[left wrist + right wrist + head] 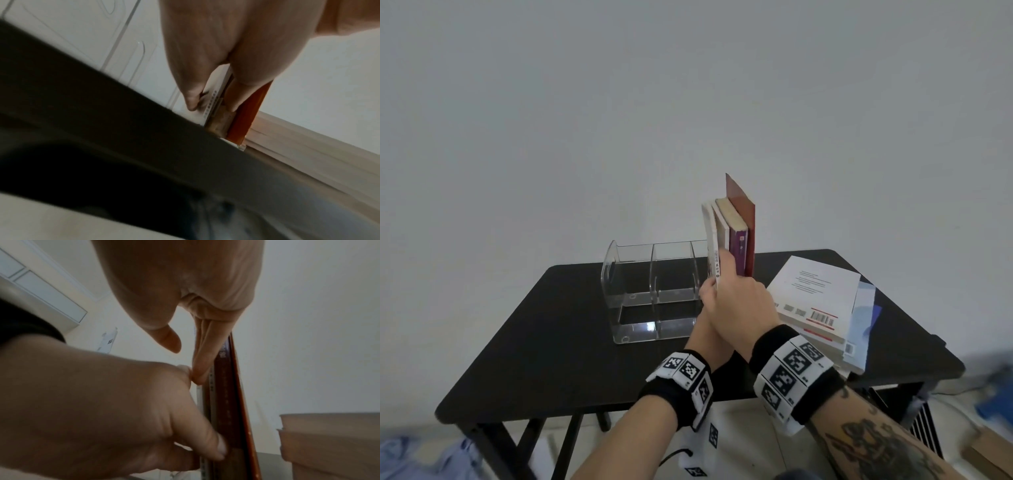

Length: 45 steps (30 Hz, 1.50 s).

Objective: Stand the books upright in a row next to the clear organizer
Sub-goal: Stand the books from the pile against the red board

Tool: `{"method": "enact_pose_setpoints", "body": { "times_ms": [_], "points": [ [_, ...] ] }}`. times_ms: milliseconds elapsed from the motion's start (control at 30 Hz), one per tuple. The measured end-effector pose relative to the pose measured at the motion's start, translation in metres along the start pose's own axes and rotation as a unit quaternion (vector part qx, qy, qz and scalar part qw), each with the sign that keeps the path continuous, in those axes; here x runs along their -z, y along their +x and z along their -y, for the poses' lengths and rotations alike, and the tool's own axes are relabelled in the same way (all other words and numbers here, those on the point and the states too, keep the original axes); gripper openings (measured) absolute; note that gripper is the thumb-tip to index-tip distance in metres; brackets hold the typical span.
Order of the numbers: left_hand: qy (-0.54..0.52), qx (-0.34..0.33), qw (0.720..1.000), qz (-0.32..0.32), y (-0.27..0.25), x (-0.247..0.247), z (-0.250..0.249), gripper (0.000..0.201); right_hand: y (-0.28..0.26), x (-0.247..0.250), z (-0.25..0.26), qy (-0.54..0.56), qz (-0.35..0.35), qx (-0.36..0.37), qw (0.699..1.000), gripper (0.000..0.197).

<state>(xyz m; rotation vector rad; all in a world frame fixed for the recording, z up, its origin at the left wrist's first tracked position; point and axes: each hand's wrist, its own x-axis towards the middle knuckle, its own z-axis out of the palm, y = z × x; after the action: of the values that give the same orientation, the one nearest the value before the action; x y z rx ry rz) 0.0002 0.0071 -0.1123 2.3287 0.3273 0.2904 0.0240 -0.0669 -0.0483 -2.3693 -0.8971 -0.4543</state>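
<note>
Several books stand upright on the black table (551, 342), right of the clear organizer (654, 284): white books (710, 233), a purple one (740, 246) and a taller red one (748, 212). My left hand (708, 291) grips the lower front of the white books. In the left wrist view its thumb lies on the white cover and a finger sits beside the red book (252, 110). My right hand (739, 301) lies over the left, its straight fingers (203, 356) pressed along the spines, thumb apart. The books' lower parts are hidden in the head view.
A stack of flat books (818, 298) lies on the table's right side, close to the upright row. The organizer's compartments hold nothing. Boxes and clutter sit on the floor at the right.
</note>
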Motion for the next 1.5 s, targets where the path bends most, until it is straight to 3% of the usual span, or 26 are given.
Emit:
{"method": "enact_pose_setpoints", "body": {
  "times_ms": [133, 267, 333, 467, 500, 600, 667, 767, 833, 967, 1133, 1233, 1300, 1400, 1500],
  "points": [
    [0.051, -0.019, 0.998, 0.012, 0.009, 0.003, -0.009, 0.044, -0.005, 0.009, -0.006, -0.019, -0.022, -0.005, 1.0, 0.015],
    [-0.031, -0.03, 0.999, 0.019, 0.017, -0.005, -0.005, 0.086, -0.015, 0.029, -0.019, -0.044, -0.032, -0.03, 0.998, 0.026],
    [-0.078, 0.007, 0.997, 0.022, 0.015, -0.003, -0.003, 0.106, -0.016, 0.04, -0.033, -0.037, -0.043, -0.075, 0.996, 0.024],
    [-0.089, 0.02, 0.995, 0.039, 0.012, 0.003, -0.003, 0.114, 0.0, 0.044, -0.084, -0.06, -0.015, -0.203, 0.977, 0.021],
    [-0.094, 0.026, 0.994, 0.046, 0.013, 0.004, -0.003, 0.115, 0.004, 0.042, -0.097, -0.084, 0.01, -0.228, 0.97, 0.025],
    [-0.085, 0.037, 0.994, 0.055, 0.017, 0.004, -0.001, 0.117, 0.009, 0.037, -0.129, -0.159, 0.109, -0.309, 0.931, 0.061],
    [-0.081, 0.043, 0.994, 0.062, 0.02, 0.004, -0.001, 0.119, 0.011, 0.035, -0.142, -0.149, 0.128, -0.354, 0.915, 0.081],
    [-0.079, 0.056, 0.993, 0.07, 0.024, 0.002, 0.0, 0.121, 0.016, 0.033, -0.156, -0.141, 0.157, -0.36, 0.909, 0.099],
    [-0.08, 0.059, 0.993, 0.069, 0.023, 0.002, 0.0, 0.122, 0.017, 0.04, -0.158, -0.161, 0.177, -0.335, 0.911, 0.095],
    [-0.079, 0.052, 0.993, 0.07, 0.022, 0.003, 0.0, 0.12, 0.021, 0.056, -0.162, -0.135, 0.184, -0.322, 0.919, 0.059],
    [-0.074, 0.046, 0.994, 0.067, 0.022, 0.005, 0.002, 0.119, 0.02, 0.066, -0.174, 0.114, 0.107, -0.429, 0.89, 0.03],
    [-0.08, 0.043, 0.994, 0.068, 0.021, 0.004, 0.002, 0.12, 0.021, 0.076, -0.161, 0.237, 0.052, -0.423, 0.873, 0.016],
    [-0.078, 0.042, 0.994, 0.064, 0.021, 0.004, 0.002, 0.12, 0.026, 0.083, -0.145, 0.25, -0.005, -0.386, 0.888, 0.02],
    [-0.077, 0.043, 0.994, 0.061, 0.022, 0.003, 0.003, 0.12, 0.033, 0.094, -0.115, 0.175, -0.105, -0.296, 0.933, 0.035],
    [-0.085, 0.043, 0.993, 0.066, 0.023, 0.002, 0.004, 0.121, 0.029, 0.113, -0.068, 0.227, -0.258, -0.157, 0.926, 0.028]
  ]
}}
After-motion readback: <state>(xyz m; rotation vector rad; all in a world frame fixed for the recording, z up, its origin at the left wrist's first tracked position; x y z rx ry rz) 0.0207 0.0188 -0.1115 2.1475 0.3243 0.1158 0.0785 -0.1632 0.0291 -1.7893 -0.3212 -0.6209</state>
